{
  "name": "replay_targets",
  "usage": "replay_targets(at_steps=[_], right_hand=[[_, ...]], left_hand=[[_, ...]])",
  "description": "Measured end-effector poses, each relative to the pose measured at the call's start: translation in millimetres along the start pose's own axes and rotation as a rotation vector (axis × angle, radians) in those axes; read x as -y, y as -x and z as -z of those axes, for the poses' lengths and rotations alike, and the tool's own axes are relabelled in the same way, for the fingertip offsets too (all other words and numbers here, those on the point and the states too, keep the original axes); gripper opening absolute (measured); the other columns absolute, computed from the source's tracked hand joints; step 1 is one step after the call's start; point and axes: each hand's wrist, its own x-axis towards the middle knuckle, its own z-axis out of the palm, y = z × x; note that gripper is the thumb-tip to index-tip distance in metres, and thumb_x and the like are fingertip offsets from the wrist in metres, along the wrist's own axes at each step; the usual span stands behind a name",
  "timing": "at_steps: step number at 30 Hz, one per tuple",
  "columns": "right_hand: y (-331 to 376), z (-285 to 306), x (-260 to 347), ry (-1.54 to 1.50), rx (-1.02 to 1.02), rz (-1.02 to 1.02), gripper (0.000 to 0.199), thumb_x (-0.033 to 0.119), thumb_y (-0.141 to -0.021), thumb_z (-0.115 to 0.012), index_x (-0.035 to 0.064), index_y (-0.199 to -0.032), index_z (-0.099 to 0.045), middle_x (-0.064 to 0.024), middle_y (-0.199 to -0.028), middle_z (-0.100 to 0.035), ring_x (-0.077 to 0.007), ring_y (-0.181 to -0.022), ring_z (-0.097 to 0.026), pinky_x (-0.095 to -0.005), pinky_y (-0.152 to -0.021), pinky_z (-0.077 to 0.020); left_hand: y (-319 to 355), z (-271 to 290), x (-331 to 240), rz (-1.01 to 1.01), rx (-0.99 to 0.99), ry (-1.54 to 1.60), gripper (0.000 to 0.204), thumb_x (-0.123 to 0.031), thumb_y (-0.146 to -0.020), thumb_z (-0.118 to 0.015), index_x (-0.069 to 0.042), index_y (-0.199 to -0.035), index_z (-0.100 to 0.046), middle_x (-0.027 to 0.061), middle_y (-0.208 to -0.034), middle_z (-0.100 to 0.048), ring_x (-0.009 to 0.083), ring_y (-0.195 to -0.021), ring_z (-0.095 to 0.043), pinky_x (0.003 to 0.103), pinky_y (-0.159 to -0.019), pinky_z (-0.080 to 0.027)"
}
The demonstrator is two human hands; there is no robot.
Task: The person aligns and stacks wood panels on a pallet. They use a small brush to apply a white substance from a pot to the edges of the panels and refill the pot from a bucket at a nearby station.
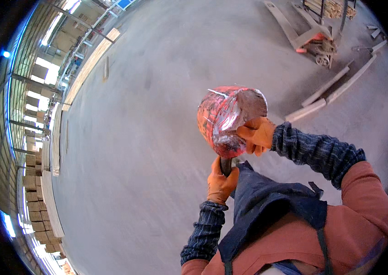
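The left hand (221, 184), orange-gloved, is gripping a dark handle (225, 167), fingers wrapping round it; the right hand (259, 134) is pinching the rim of a scuffed red container (207, 123), fingers bending! That container is sitting just above the handle, ahead of the dark apron (269, 197). Beyond, on the grey floor (134, 137), a pallet jack (314, 40) is standing.

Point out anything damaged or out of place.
The red rounded object, held by the left hand and right hand, looks worn: its surface is blotched black and silvery. Planks lie loose, unstacked, on the floor near the pallet truck.
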Motion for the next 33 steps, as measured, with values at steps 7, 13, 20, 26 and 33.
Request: replay_targets(at_steps=[7,13,20,26,33], right_hand=[[35,-22,-4,-0.164,-0.198,0.046,0.039,0.037,-0.093,-0.055,0.001,-0.105,-0.061,-0.0118,-0.066,-0.065,-0.0169,-0.047,-0.057,-0.0295,-0.041,-0.0453],[-34,12,39,-0.064,-0.313,0.053,0.039,0.035,-0.094,-0.051,-0.0005,-0.104,-0.064,-0.0132,-0.07,-0.067,-0.0159,-0.049,-0.059,-0.0308,-0.045,-0.0479],[-155,81,71,-0.566,-0.207,-0.045,0.038,0.034,-0.093,-0.054,-0.001,-0.105,-0.062,-0.0148,-0.076,-0.066,-0.0153,-0.048,-0.054,-0.0306,-0.046,-0.0455],[-285,111,101,-0.864,0.056,-0.039,0.036,0.033,-0.095,-0.056,-0.0012,-0.106,-0.063,-0.0128,-0.087,-0.068,-0.0153,-0.06,-0.059,-0.0288,-0.054,-0.0479],[-395,196,196,-0.218,-0.32,0.15,0.043,0.028,-0.097,-0.049,0.0052,-0.133,-0.051,-0.0143,-0.082,-0.067,-0.0185,-0.064,-0.064,-0.0332,-0.055,-0.0533]], left_hand=[[-17,4,-1,0.035,0.242,0.256,0.057,-0.019,-0.08,-0.069,-0.008,-0.132,-0.046,0.0094,-0.087,-0.066,0.017,-0.072,-0.065,0.033,-0.066,-0.053],[-147,-6,0,-0.012,0.481,0.172,0.06,-0.019,-0.08,-0.069,-0.007,-0.134,-0.044,0.0081,-0.083,-0.065,0.0139,-0.067,-0.064,0.032,-0.064,-0.053],[-283,-1,-39,0.124,0.583,0.29,0.058,-0.012,-0.082,-0.071,-0.006,-0.132,-0.043,0.0047,-0.085,-0.061,0.0129,-0.067,-0.06,0.029,-0.06,-0.052],[-378,0,-26,0.22,0.441,0.462,0.051,-0.012,-0.082,-0.068,-0.004,-0.128,-0.048,0.0052,-0.085,-0.062,0.0139,-0.069,-0.062,0.028,-0.062,-0.053],[-590,10,-76,0.282,0.536,0.51,0.042,-0.013,-0.08,-0.069,-0.004,-0.114,-0.048,0.0081,-0.079,-0.063,0.016,-0.06,-0.06,0.027,-0.052,-0.047]])
